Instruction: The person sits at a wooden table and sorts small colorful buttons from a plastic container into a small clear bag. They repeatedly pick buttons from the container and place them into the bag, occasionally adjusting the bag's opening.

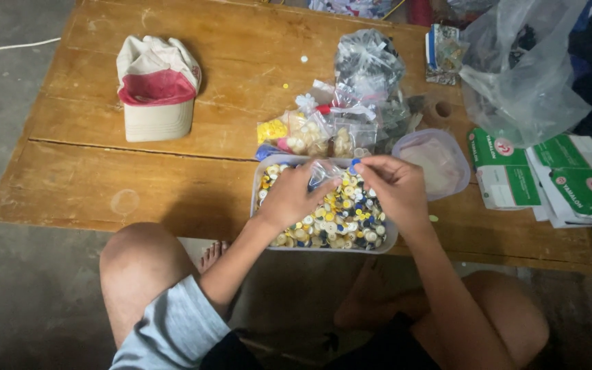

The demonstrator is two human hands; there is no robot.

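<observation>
Fingers of both hands pinch small clear bag (323, 171); tray (262, 179) buttons partly hidden.

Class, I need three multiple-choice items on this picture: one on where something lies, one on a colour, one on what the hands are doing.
1. Where is the cap?
A. far left of the wooden table
B. inside the tray
C. on the floor

2. What colour is the cap's underbrim?
A. green
B. red
C. black

3. What do the left hand and right hand hold?
A. nothing
B. a box
C. a small clear bag, over the tray of buttons

Answers: 1 A, it rests on the boards away from the tray. 2 B, red shows under the cream crown. 3 C, both hands' fingers pinch the bag.
</observation>
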